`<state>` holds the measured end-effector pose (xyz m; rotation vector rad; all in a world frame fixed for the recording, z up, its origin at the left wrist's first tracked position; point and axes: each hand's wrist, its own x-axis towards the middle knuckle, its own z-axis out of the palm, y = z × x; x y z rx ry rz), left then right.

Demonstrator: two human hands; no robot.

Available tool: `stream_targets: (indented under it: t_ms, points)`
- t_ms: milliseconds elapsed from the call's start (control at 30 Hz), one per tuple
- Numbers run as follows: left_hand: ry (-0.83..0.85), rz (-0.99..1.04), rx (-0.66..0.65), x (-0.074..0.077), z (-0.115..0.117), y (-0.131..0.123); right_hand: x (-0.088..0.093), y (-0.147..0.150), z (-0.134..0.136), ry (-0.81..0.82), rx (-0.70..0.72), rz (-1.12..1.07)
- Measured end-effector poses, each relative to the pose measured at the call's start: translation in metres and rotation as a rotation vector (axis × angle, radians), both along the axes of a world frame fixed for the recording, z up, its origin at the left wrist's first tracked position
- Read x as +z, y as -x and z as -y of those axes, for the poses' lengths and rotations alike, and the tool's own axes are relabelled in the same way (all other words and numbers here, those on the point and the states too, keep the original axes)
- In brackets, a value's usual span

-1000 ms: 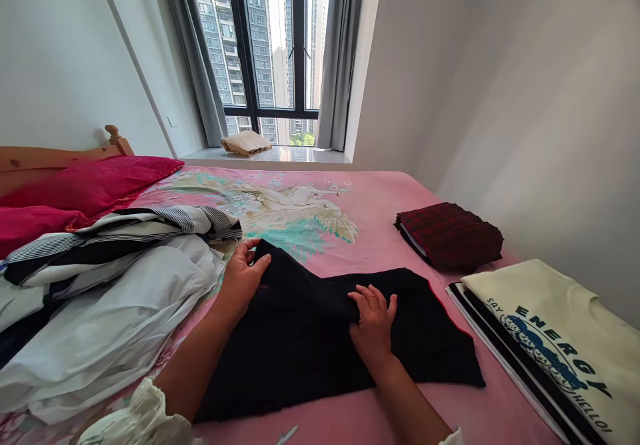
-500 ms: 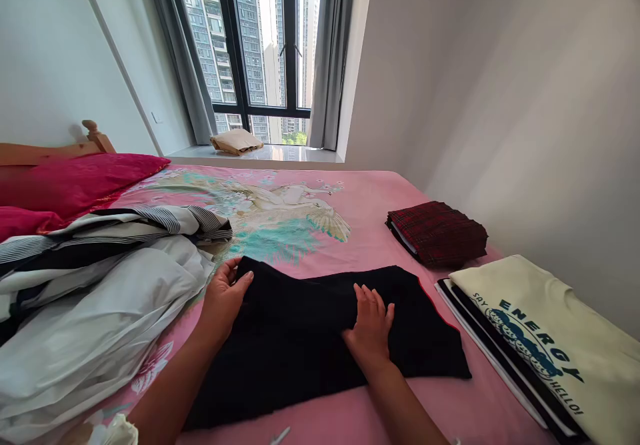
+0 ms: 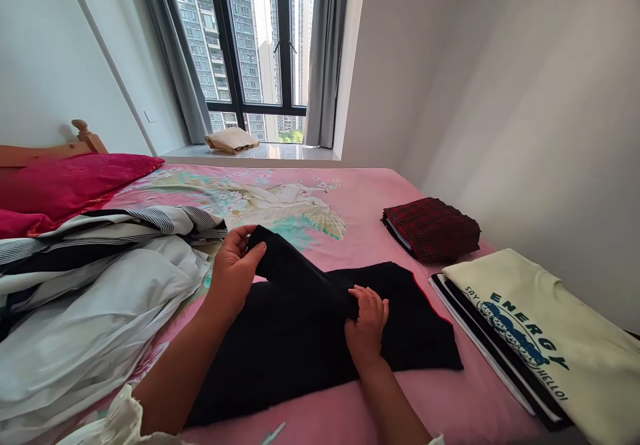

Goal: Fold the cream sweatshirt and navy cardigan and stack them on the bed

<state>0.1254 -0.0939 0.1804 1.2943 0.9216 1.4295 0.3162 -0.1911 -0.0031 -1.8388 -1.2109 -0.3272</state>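
Observation:
A black garment (image 3: 295,351) with a red edge along its right side lies spread on the pink bed sheet. My left hand (image 3: 237,261) pinches its far left corner between thumb and fingers and holds it raised, so a flap slants down towards the middle. At the lower end of that flap is my right hand (image 3: 367,331), with a fold of the black cloth between its thumb and fingers. The rest of the garment lies nearly flat beneath. Its exact kind does not show.
Rumpled white and striped cloth (image 3: 105,298) lies at left, below a red pillow (image 3: 80,175). On the right are a folded dark red plaid cloth (image 3: 433,228) and a stack topped by a cream T-shirt (image 3: 575,338). A beige folded item (image 3: 231,140) rests on the windowsill.
My left hand has lifted the garment's far left corner up and slightly right. My right hand, flat on the cloth before, has closed around a fold. The view has shifted slightly.

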Motion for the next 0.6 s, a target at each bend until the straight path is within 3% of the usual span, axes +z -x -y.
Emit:
stream_targets:
  t_ms: [100, 267, 367, 467, 533, 600]
  points:
    - [0.042, 0.003, 0.05, -0.023, -0.01, 0.018, -0.001, -0.002, 0.003, 0.027, 0.006, -0.002]
    - [0.053, -0.025, 0.121, -0.062, -0.005, 0.052, -0.004, -0.004, 0.003, 0.066, 0.005, -0.011]
    - [0.206, -0.076, 0.166, -0.097, -0.003, 0.074, -0.007, -0.002, 0.007, 0.127, 0.023, -0.003]
    - [0.432, -0.184, 0.131, -0.132, -0.006, 0.095, -0.009, 0.0, 0.019, 0.193, 0.072, 0.022]
    - [0.561, -0.26, 0.07, -0.147, -0.008, 0.105, -0.009, -0.002, 0.028, 0.196, 0.127, 0.038]
    - [0.65, -0.34, 0.031, -0.151, -0.01, 0.109, -0.007, -0.011, 0.032, 0.164, 0.181, 0.032]
